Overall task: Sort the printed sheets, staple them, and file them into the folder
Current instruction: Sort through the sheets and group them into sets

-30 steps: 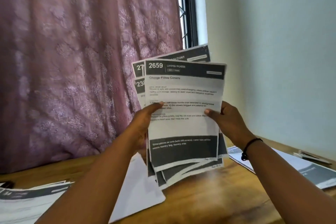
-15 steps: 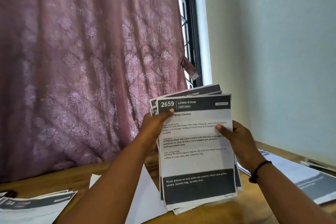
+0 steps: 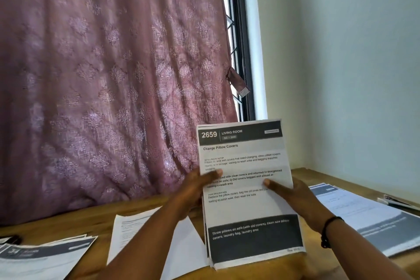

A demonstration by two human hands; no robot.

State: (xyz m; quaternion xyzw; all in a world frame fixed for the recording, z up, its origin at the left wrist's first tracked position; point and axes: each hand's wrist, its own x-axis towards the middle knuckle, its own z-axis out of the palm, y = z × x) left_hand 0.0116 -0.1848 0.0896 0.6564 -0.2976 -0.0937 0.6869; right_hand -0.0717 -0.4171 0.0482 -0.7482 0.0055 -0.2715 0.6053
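Both hands pinch the stack [image 3: 246, 191] upright over the table [image 3: 91, 223], long axis vertical: left hand [image 3: 193, 191] on its left edge, right hand [image 3: 293, 198] on the right, bottom edge probably touching the table.

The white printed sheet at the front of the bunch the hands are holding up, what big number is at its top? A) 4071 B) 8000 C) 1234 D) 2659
D: the dark header band across the top of the front white printed sheet, gripped by the left hand and the right hand, reads 2659 beside the words LIVING ROOM.
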